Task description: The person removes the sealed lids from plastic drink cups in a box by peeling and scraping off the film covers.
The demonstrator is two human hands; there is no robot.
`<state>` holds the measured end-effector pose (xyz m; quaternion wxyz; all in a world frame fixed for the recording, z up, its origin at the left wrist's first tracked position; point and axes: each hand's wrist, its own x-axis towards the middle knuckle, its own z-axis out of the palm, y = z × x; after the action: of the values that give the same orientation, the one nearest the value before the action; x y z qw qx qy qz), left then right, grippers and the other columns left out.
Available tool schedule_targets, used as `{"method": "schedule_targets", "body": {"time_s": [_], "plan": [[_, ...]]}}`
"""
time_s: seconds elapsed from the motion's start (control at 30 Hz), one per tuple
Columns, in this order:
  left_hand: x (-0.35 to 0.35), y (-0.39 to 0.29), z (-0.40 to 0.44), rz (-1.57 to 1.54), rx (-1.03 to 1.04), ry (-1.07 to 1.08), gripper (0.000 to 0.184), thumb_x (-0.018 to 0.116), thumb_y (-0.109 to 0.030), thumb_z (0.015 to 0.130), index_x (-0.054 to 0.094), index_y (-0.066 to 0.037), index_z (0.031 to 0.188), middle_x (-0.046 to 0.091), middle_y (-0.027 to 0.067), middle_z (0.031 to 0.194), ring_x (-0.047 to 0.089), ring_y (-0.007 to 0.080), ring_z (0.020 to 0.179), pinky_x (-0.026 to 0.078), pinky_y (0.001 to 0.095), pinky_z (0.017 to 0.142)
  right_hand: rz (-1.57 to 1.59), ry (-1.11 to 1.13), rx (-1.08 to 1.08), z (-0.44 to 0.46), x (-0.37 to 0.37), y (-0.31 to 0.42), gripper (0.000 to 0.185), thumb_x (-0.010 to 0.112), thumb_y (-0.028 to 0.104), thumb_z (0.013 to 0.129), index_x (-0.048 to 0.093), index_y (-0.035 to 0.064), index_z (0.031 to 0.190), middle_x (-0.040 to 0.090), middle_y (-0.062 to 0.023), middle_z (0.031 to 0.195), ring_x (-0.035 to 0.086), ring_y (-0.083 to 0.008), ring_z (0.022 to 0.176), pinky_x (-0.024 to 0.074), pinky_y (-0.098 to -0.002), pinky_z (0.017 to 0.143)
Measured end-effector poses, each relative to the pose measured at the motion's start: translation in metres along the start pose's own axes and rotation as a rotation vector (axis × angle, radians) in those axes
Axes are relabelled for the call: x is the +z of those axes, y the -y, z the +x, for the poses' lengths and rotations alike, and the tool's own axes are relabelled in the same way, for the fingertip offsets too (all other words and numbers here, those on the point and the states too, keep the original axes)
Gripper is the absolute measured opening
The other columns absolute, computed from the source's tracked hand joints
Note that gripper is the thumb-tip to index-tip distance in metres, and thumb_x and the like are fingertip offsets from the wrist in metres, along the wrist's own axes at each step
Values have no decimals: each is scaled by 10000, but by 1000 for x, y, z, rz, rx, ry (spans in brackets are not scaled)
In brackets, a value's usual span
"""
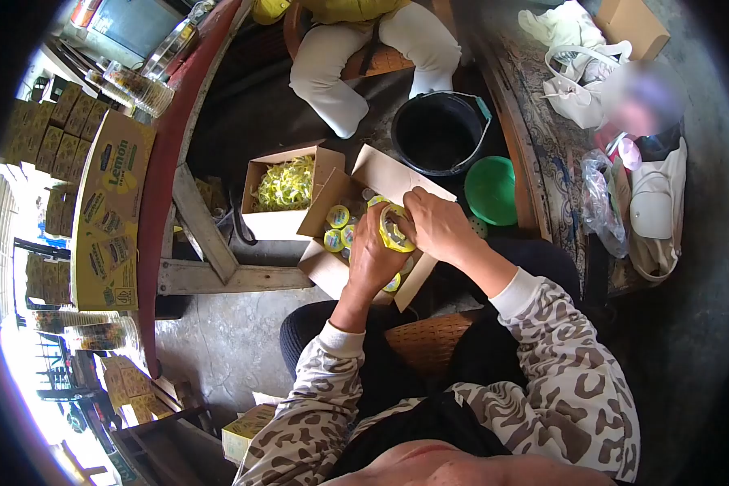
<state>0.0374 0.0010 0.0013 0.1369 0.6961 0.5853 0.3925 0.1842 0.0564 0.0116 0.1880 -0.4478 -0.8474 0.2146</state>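
Observation:
My left hand (371, 253) is wrapped round a plastic cup (396, 236) with a yellow printed film at its rim, held above an open cardboard box. The fingers of my right hand (439, 223) are closed in a pinch at the film on the cup's far right side; the exact grip is partly hidden. In the cardboard box (419, 283) below stand several sealed cups (337, 216) with yellow and blue printed lids. Left of it, a smaller box (279, 217) holds a heap of yellow and white film strips (286, 183).
A black bucket (436, 134) and a green basin (492, 190) stand beyond my hands. A person in white trousers (328, 73) sits opposite. At left, a red-edged table (166, 162) carries a lemon carton (109, 219) and stacked cups. Bags (656, 211) lie on the bench at right.

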Motion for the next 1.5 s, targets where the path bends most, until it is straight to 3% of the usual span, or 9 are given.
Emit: {"method": "schedule_targets", "body": {"time_s": [0.13, 0.33, 0.53, 0.6, 0.73, 0.8, 0.93, 1.07, 1.5], "plan": [[-8, -7, 0, -68, -58, 115, 691, 854, -187, 699, 469, 1, 1242, 660, 190, 1070, 666, 357, 989, 530, 406, 832, -134, 19, -76, 1, 2, -6, 263, 634, 252, 899, 581, 15, 1001, 608, -126, 946, 678, -279, 868, 564, -395, 689], [-12, 0, 4, -136, -75, 260, 580, 869, -200, 675, 569, -2, 1131, 694, 155, 964, 701, 317, 867, 547, 375, 777, -94, -30, -195, -1, 5, -6, 197, 606, 225, 907, 565, 33, 935, 602, -109, 902, 649, -296, 818, 534, -409, 680], [-12, -2, 3, -118, -83, 163, 500, 855, -165, 678, 593, -14, 1075, 698, 150, 957, 709, 300, 871, 555, 365, 758, 123, -36, -152, 3, -6, -4, 171, 577, 210, 931, 569, 41, 951, 617, -127, 926, 654, -345, 823, 528, -445, 682], [-6, 0, 1, -127, -43, 45, 550, 876, -207, 638, 578, -13, 1057, 675, 178, 899, 680, 378, 814, 544, 413, 703, 170, -74, -154, 4, -4, -7, 168, 566, 204, 933, 555, 36, 929, 613, -136, 913, 648, -358, 814, 518, -454, 685], [-2, -5, 2, -97, -51, 4, 540, 873, -200, 641, 577, -9, 1051, 669, 183, 898, 673, 386, 813, 541, 419, 707, 271, -129, -100, 6, 1, -8, 177, 535, 201, 939, 537, 28, 901, 609, -149, 908, 636, -377, 809, 502, -472, 703], [-2, -10, 2, -50, -114, 6, 499, 853, -160, 696, 593, -12, 1095, 700, 160, 971, 713, 291, 883, 559, 360, 761, 292, -143, -85, 8, 3, -8, 183, 525, 203, 942, 535, 27, 895, 605, -151, 903, 632, -381, 810, 499, -473, 705], [2, -9, 3, -40, -80, -29, 500, 856, -158, 690, 594, -13, 1091, 696, 157, 950, 710, 300, 872, 554, 367, 752, 270, -207, -131, 10, 10, -15, 200, 510, 210, 948, 530, 23, 881, 586, -158, 882, 620, -392, 810, 491, -474, 694], [2, -10, 6, 20, -76, -43, 484, 858, -174, 681, 595, -18, 1056, 687, 158, 933, 693, 335, 860, 544, 384, 736, 309, -233, -113, 8, 1, -10, 209, 536, 221, 938, 526, 26, 865, 579, -148, 878, 621, -384, 793, 495, -463, 688], [-6, -3, 3, 28, 6, 123, 474, 860, -201, 677, 580, -24, 1016, 668, 166, 915, 675, 370, 832, 537, 414, 707, -53, -81, -206, 2, -13, -5, 216, 652, 240, 878, 575, 49, 942, 614, -97, 904, 661, -297, 839, 535, -417, 678]]}}
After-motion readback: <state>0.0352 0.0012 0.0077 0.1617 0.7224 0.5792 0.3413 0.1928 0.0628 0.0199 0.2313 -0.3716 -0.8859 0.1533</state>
